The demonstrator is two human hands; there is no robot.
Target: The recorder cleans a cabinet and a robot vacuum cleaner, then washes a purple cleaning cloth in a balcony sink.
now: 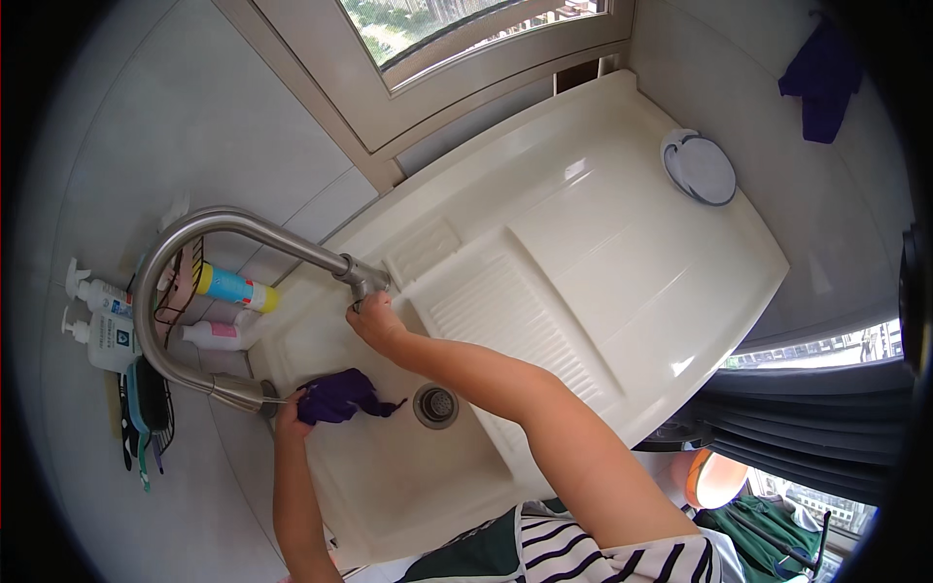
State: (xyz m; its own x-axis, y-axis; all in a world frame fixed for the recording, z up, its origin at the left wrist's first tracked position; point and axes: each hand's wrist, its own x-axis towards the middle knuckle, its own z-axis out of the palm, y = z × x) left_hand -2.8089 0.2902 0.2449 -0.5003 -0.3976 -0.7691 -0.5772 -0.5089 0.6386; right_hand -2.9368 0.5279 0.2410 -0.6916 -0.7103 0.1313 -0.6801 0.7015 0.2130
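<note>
My left hand (pixel 291 420) grips one end of a wet-looking dark purple cloth (pixel 341 396) inside the cream laundry sink (pixel 408 474). A thin stream of water runs from the spout head (pixel 239 392) of a brushed-metal gooseneck faucet (pixel 237 220) to that hand and the cloth's edge. The cloth's loose tail points toward the metal drain strainer (pixel 437 405). At the faucet's base, my right hand (pixel 377 323) is closed around the handle, which its fingers mostly hide.
A ribbed washboard (pixel 503 321) adjoins the basin on the right. Beyond, a round white dish-like object (pixel 700 169) rests against the wall. Pump bottles (pixel 113 342), a blue-yellow tube (pixel 233 286) and brushes (pixel 148 397) crowd the left wall rack. Another purple cloth (pixel 822 80) hangs upper right.
</note>
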